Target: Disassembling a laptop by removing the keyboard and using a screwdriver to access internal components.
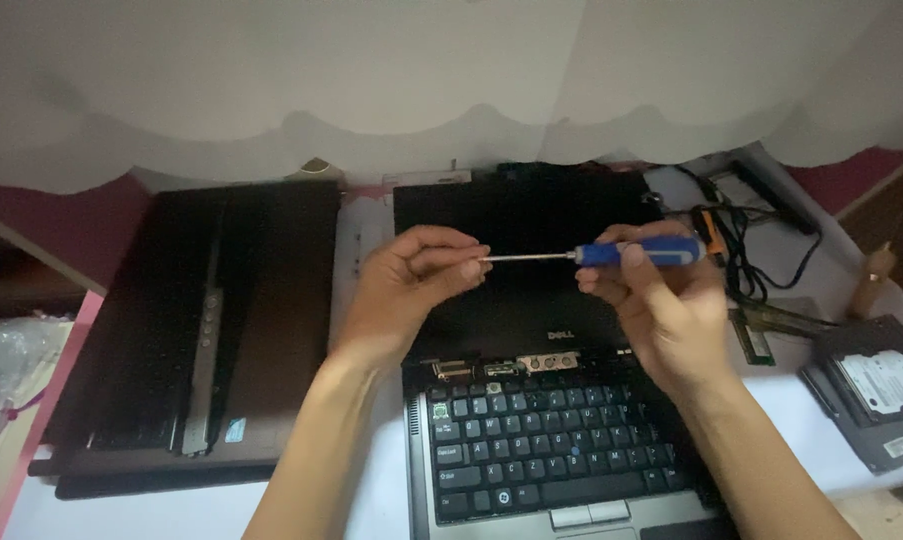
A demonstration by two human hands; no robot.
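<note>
My right hand (661,310) grips a screwdriver (611,253) by its blue handle and holds it level above an open black laptop (531,400). The metal shaft points left. My left hand (411,285) pinches the shaft's tip between thumb and fingers; whether a screw sits there is too small to tell. Both hands hover over the laptop's dark screen (521,215), just behind the hinge and keyboard (551,440).
A second dark laptop (201,330) lies at the left on the white table (371,500). At the right lie black cables (761,240), a green memory stick (753,340) and a bare hard drive (886,385) on a dark case. A pale cloth hangs behind.
</note>
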